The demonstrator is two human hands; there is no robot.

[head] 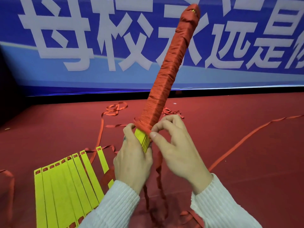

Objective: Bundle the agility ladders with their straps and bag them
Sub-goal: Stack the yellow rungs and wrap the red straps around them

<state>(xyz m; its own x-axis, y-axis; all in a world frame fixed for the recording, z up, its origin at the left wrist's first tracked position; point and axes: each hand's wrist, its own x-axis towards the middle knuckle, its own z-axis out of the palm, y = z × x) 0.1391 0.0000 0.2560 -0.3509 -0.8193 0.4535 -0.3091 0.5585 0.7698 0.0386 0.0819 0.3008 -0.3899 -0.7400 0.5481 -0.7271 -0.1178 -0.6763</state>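
The person holds a bundle of yellow ladder slats (142,139) up off the floor, tilted so its far end leans away and to the right. Almost its whole length is wound tight in red strap (171,66), and only a short stretch of bare yellow shows at the near end, with a speck of yellow peeking out at the far tip.

The left hand (133,160) has its grip closed around the bare yellow end, thumb and fingers curled round the stack. The right hand (174,145) pinches the strap at the lowest turn of the winding, thumb and forefinger narrow on the red band just beside the left hand's fingertips. Two twisted tails of strap (160,175) hang down from the bundle between the wrists. Both arms wear pale ribbed sleeves (115,204).

On the red floor (238,145), near and to the left, a second ladder (65,186) lies with its yellow slats fanned out flat side by side. Loose red strap (115,108) curls in loops farther back, and another length (246,137) runs off to the right. Behind stands a blue banner (82,46) with large white characters.
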